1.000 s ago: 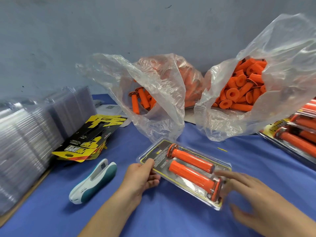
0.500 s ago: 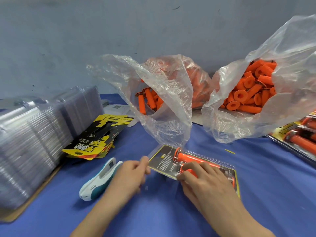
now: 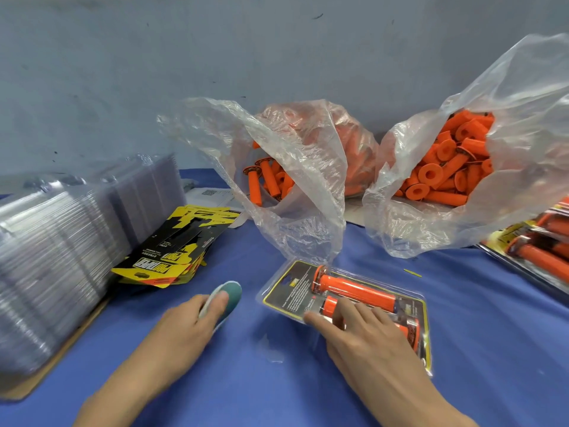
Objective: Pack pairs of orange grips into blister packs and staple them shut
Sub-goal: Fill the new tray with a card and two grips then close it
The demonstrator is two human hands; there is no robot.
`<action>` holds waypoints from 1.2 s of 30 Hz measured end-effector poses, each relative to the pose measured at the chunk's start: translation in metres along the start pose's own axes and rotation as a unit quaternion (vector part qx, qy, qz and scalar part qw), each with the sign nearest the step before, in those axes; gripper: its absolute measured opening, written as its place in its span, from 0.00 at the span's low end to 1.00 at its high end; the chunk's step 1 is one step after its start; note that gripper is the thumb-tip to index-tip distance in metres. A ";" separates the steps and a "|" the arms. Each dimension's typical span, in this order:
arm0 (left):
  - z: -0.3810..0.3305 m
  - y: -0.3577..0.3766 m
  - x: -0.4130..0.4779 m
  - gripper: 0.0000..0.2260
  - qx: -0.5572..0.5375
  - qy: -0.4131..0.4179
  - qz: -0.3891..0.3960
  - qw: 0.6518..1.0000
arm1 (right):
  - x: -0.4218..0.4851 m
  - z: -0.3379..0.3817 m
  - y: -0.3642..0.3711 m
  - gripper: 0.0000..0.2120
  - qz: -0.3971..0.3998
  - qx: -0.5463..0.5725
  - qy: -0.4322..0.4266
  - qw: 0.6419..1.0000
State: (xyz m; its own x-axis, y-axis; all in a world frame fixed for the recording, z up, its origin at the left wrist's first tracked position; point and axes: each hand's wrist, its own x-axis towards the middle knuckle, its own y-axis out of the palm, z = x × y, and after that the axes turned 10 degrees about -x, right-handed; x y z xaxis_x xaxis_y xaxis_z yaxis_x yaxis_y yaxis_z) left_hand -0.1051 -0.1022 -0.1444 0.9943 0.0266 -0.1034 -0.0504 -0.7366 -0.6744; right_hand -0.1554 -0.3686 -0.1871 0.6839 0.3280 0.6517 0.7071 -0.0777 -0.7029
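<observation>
Now grips the stapler with the left hand, fingers curled round it, no longer at the edge of the blister pack. Still presses the right hand, fingers straight, on that pack of two orange grips, flat on the tabletop just beside the plastic bag.

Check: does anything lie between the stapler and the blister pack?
Nothing visible. Only bare blue cloth separates the stapler, held by the left hand, from the pack, which the right hand presses flat.
</observation>
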 end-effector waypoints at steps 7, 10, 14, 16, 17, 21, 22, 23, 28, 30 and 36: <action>-0.019 0.039 -0.007 0.22 -0.336 -0.177 0.108 0.919 | 0.002 0.002 -0.004 0.19 0.045 0.004 0.002 0.999; -0.023 0.048 -0.011 0.19 -0.320 -0.183 0.081 0.926 | 0.004 0.002 -0.011 0.20 0.061 0.001 0.004 0.998; -0.033 0.050 -0.009 0.27 -0.312 -0.182 0.154 0.920 | -0.001 -0.002 -0.011 0.21 0.068 -0.006 -0.017 0.998; -0.031 0.049 -0.011 0.31 -0.288 -0.180 0.203 0.918 | 0.010 0.008 -0.029 0.19 0.086 0.011 -0.029 0.996; -0.031 0.050 -0.012 0.32 -0.282 -0.182 0.213 0.917 | 0.012 0.014 -0.034 0.14 0.081 -0.003 -0.032 0.996; -0.040 0.057 -0.019 0.31 -0.307 -0.168 0.214 0.912 | 0.011 0.019 -0.033 0.11 0.099 -0.013 0.000 0.995; -0.043 0.058 -0.020 0.31 -0.314 -0.167 0.208 0.911 | 0.007 0.014 -0.028 0.16 0.110 0.012 -0.008 0.994; -0.044 0.060 -0.020 0.32 -0.325 -0.165 0.201 0.909 | 0.002 0.009 -0.020 0.18 0.087 -0.002 -0.016 0.996; -0.046 0.061 -0.016 0.35 -0.358 -0.147 0.193 0.902 | 0.003 0.009 -0.016 0.18 0.046 0.000 -0.020 0.999; -0.047 0.062 -0.016 0.33 -0.368 -0.142 0.195 0.898 | 0.001 0.008 -0.013 0.16 0.034 -0.005 -0.027 0.999; -0.048 0.066 -0.018 0.31 -0.342 -0.138 0.194 0.909 | -0.001 0.012 -0.005 0.15 0.010 -0.005 -0.010 1.000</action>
State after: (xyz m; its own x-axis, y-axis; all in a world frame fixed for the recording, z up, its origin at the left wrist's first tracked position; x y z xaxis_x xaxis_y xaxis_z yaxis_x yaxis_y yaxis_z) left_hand -0.1214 -0.1841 -0.1520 0.8482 -0.2259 -0.4791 -0.2281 -0.9721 0.0545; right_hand -0.1619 -0.3567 -0.1877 0.6942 0.3456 0.6314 0.6949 -0.0934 -0.7130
